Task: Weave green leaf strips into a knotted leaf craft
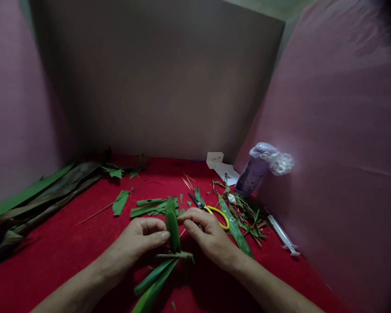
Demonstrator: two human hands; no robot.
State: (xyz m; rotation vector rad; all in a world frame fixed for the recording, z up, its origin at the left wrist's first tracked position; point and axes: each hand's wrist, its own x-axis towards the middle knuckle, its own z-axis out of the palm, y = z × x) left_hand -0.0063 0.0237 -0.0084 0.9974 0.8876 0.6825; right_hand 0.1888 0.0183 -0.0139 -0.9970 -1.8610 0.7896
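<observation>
An upright green leaf piece (172, 226) stands between my hands, joined at its foot to a short brownish stem (179, 255). Long green leaf strips (156, 280) fan out below that stem. My left hand (143, 237) pinches the left edge of the upright leaf between thumb and fingers. On the other side, my right hand (208, 234) has its fingers curled at the leaf's right edge; whether its fingertips hold anything is too small to tell. Just behind my right hand lie yellow-handled scissors (220, 217), with their dark blades apart.
Cut leaf pieces (146, 210) lie behind my hands on the red cloth (94, 243). Twigs (247, 217), a syringe (283, 234), a purple plastic-wrapped container (252, 176) and white paper (226, 172) are at right. Long dried leaves (52, 189) lie at left.
</observation>
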